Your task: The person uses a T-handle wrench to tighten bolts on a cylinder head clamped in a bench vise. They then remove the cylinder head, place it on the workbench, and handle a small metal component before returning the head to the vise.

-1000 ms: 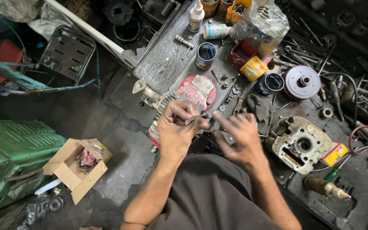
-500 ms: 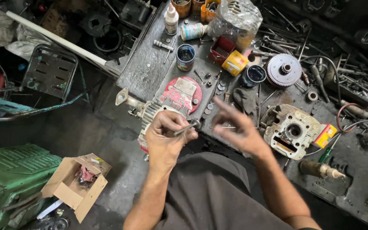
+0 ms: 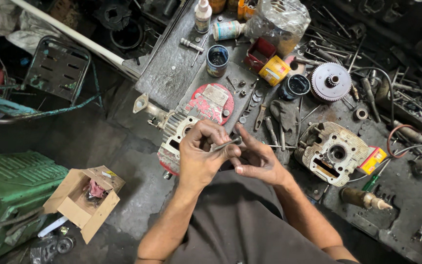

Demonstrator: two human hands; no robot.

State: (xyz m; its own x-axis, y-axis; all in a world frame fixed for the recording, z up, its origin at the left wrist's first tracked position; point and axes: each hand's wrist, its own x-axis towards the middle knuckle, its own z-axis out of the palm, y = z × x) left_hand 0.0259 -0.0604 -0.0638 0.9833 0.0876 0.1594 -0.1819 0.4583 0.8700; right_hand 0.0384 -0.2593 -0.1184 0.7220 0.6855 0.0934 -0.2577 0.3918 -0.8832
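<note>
Held a thin metal pin (image 3: 226, 143) up over the dirty surface (image 3: 172, 73), close in front of the belly. Pinched the pin in the grip of the left hand (image 3: 199, 156), with fingers curled tight around one end. Touched the other end, the one with the small round head, with the right hand (image 3: 257, 161), thumb and fingers pressed close on it. Held both hands right above a grey finned engine block (image 3: 174, 132), next to a round red cover (image 3: 213, 100). Left a second grey engine part (image 3: 333, 151) off to the right, a toothed wheel (image 3: 331, 80) and a blue cup (image 3: 217, 60) farther back, and an open cardboard box (image 3: 86, 198) down on the floor to the left. Probably best done slowly: pin level, tight at both ends, turned gently, and always over the surface, so as not to lose it if dropped.
</note>
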